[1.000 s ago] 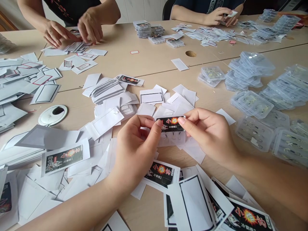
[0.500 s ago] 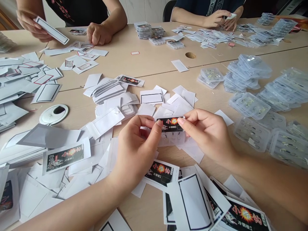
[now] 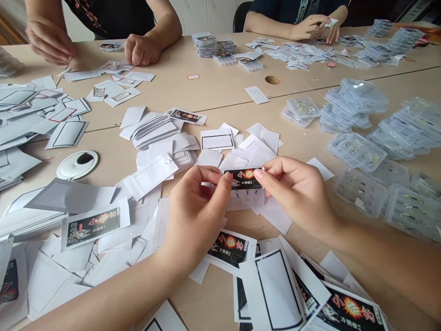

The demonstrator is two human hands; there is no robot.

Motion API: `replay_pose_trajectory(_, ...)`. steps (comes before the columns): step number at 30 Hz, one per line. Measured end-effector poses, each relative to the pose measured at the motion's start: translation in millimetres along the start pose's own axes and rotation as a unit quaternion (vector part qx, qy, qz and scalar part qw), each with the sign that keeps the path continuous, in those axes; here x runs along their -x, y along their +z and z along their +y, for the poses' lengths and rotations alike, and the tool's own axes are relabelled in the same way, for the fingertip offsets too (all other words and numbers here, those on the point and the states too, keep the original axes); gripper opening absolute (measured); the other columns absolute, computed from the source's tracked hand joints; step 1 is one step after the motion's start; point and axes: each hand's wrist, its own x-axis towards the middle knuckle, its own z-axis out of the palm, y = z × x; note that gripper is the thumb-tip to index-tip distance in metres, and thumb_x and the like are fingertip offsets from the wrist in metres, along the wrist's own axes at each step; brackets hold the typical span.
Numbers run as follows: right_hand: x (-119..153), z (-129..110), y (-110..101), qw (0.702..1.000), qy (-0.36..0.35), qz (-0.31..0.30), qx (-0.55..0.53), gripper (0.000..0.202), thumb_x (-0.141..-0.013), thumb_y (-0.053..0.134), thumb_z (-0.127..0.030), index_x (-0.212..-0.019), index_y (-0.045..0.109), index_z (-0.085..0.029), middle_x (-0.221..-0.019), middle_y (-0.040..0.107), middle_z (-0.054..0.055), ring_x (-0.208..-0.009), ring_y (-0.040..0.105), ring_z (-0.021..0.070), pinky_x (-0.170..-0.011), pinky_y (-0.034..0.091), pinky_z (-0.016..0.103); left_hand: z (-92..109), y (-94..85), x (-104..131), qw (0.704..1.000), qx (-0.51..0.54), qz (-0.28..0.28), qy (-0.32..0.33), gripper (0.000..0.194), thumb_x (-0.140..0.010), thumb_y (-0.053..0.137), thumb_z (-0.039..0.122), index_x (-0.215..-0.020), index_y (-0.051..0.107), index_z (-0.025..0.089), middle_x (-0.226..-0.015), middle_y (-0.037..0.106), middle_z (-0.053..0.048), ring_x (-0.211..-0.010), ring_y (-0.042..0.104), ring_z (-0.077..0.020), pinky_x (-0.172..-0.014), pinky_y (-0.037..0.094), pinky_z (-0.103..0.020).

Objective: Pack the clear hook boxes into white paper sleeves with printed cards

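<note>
Between my two hands is a small black label sticker (image 3: 245, 178) with red lettering and a yellow burst, lying along the top of a clear plastic box (image 3: 245, 200) with small hooks inside. My left hand (image 3: 198, 211) pinches the label's left end, thumb on top. At the right end, the thumb of my right hand (image 3: 298, 193) presses on the label, its fingers curled behind. Both hands' fingers hide the box's ends. Just below my left hand lies a printed label (image 3: 229, 248) on white backing.
Clear hook boxes (image 3: 358, 149) are stacked at the right. White backing papers (image 3: 155, 131) pile up ahead and left. More printed labels (image 3: 351, 308) lie at the front right. A white cable-hole cover (image 3: 77, 164) sits at the left. Two people work across the table.
My hands and the label have barely moved. Across the table at the left, the person's hand has lowered, and the white strip it held no longer shows there.
</note>
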Motion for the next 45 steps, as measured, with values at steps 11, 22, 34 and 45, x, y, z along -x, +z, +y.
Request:
replay_pose_trajectory(11,0.0,0.2,0.6,1.000,-0.001,-0.001,-0.002,0.026,-0.081,0.064,-0.028,-0.061,0.050,-0.017,-0.067,0.058,0.000,-0.057,0.049,0.0087,-0.051,0.042,0.022,-1.4,-0.1,-0.3,1.000,0.005,0.005,0.012,0.023,-0.078,0.065,0.036,-0.070,0.054,0.017,-0.087,0.063,-0.003,-0.066,0.056,-0.0099,-0.047,0.040,-0.020)
replay_pose_trajectory(22,0.4,0.8,0.6,1.000,-0.001,-0.004,-0.004,0.023,-0.082,0.063,-0.028,-0.064,0.052,-0.017,-0.068,0.058,0.000,-0.056,0.049,0.0086,-0.051,0.041,0.022,-1.2,-0.2,0.4,1.000,0.006,0.003,0.011,0.023,-0.079,0.064,0.035,-0.070,0.054,0.018,-0.083,0.062,-0.002,-0.064,0.055,-0.0098,-0.048,0.040,-0.020)
replay_pose_trajectory(34,0.7,0.7,1.8,1.000,-0.001,0.001,-0.002,0.028,-0.080,0.064,-0.030,-0.060,0.049,-0.018,-0.065,0.058,0.000,-0.057,0.049,0.0095,-0.052,0.042,0.023,-2.3,0.0,1.5,1.000,-0.002,0.002,0.022,0.021,-0.080,0.063,0.034,-0.072,0.053,0.017,-0.085,0.062,-0.002,-0.063,0.054,-0.0087,-0.048,0.040,-0.019)
replay_pose_trajectory(45,-1.2,1.6,-1.7,0.996,0.002,-0.021,-0.084,0.042,-0.079,0.066,-0.028,-0.054,0.034,-0.018,-0.064,0.056,-0.001,-0.061,0.051,0.0091,-0.057,0.042,0.023,-9.3,-8.8,-7.4,0.987,0.141,-0.067,0.038,0.027,-0.079,0.064,0.028,-0.085,0.038,0.023,-0.082,0.057,0.002,-0.070,0.054,-0.0101,-0.059,0.045,-0.021)
